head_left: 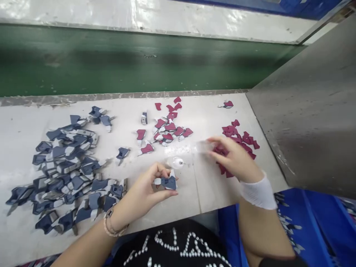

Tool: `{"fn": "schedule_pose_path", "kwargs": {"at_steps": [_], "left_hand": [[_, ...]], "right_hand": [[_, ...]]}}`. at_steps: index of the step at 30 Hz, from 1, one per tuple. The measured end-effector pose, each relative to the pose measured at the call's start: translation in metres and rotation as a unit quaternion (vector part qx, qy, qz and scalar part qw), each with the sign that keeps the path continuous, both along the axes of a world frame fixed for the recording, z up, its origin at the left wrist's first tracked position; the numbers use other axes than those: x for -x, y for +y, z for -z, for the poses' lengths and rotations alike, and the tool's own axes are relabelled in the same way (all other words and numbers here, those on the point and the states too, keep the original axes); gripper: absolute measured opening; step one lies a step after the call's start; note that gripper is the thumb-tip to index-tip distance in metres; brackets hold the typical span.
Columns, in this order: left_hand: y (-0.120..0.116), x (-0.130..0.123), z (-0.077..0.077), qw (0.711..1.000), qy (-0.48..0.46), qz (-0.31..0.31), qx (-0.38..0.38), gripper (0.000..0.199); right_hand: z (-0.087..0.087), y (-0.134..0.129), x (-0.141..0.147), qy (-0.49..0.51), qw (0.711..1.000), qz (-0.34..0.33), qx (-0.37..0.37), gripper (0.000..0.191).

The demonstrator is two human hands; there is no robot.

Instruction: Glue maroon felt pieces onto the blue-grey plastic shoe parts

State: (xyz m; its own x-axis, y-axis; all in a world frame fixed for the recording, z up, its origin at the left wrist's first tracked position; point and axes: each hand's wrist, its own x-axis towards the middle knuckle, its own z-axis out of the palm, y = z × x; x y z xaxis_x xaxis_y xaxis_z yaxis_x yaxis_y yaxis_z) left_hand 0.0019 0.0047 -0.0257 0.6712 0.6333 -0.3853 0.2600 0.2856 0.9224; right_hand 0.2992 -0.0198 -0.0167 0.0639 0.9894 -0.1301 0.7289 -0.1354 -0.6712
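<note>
My left hand [143, 194] pinches a small navy-and-grey plastic part [168, 182] between thumb and fingers, above the front of the table. My right hand [236, 159], with a white band at its wrist, is closed at the fingertips on a translucent thing [204, 147] smeared by motion; its kind cannot be made out. Just left of that, a clear bottle with a thin needle tip [177, 162] is on the table; whether the two are joined cannot be told. Partly behind my right hand lies a pile of dark red flat pieces [230, 130].
A large heap of navy-and-grey parts [69, 159] covers the table's left. Parts with red pieces on them [169, 128] are grouped mid-table, and one more [228, 104] lies back right. A green strip [139, 63] runs behind; a grey metal panel [311, 111] stands right, above blue bins [319, 218].
</note>
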Motion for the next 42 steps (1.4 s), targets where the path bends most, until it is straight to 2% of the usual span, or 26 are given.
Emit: {"fn": "schedule_pose_path", "kwargs": {"at_steps": [2, 5, 9, 16, 19, 25, 28, 32, 37, 40, 42], "left_hand": [[-0.001, 0.0, 0.0, 1.0, -0.005, -0.002, -0.011, 0.036], [-0.003, 0.0, -0.001, 1.0, 0.001, -0.009, -0.023, 0.037], [-0.003, 0.0, -0.003, 0.999, 0.002, -0.018, -0.04, 0.034], [0.0, -0.002, -0.003, 0.998, 0.004, -0.012, -0.058, 0.034], [-0.001, -0.002, -0.001, 0.998, 0.017, -0.021, -0.065, 0.035], [-0.003, -0.002, -0.001, 0.999, 0.002, -0.018, -0.039, 0.032], [-0.004, -0.002, -0.002, 0.999, -0.022, 0.005, -0.032, 0.027], [-0.005, -0.004, 0.001, 0.997, -0.044, 0.002, -0.068, 0.028], [-0.006, -0.002, -0.002, 0.994, -0.042, -0.01, -0.099, 0.032], [-0.009, 0.003, -0.008, 0.991, -0.034, -0.026, -0.128, 0.033], [-0.013, 0.004, -0.011, 0.988, -0.047, -0.053, -0.138, 0.033]], "right_hand": [[-0.001, -0.004, -0.029, -0.049, 0.998, 0.048, 0.015, 0.034], [0.006, -0.003, -0.054, -0.076, 0.994, 0.064, 0.052, 0.029], [0.008, 0.006, -0.06, -0.065, 0.992, 0.035, 0.099, 0.031], [-0.006, 0.03, -0.061, -0.018, 0.988, -0.012, 0.15, 0.023], [-0.014, 0.024, -0.053, 0.018, 0.989, -0.011, 0.147, 0.024], [-0.032, -0.013, -0.014, 0.144, 0.983, -0.045, 0.105, 0.026], [-0.03, -0.025, 0.008, 0.195, 0.971, -0.093, 0.101, 0.025], [-0.019, -0.036, 0.033, 0.232, 0.958, -0.126, 0.111, 0.022], [-0.016, -0.048, 0.052, 0.301, 0.939, -0.086, 0.143, 0.037], [-0.021, -0.048, 0.056, 0.283, 0.946, -0.051, 0.151, 0.022], [-0.023, -0.046, 0.059, 0.283, 0.945, -0.051, 0.156, 0.019]]}}
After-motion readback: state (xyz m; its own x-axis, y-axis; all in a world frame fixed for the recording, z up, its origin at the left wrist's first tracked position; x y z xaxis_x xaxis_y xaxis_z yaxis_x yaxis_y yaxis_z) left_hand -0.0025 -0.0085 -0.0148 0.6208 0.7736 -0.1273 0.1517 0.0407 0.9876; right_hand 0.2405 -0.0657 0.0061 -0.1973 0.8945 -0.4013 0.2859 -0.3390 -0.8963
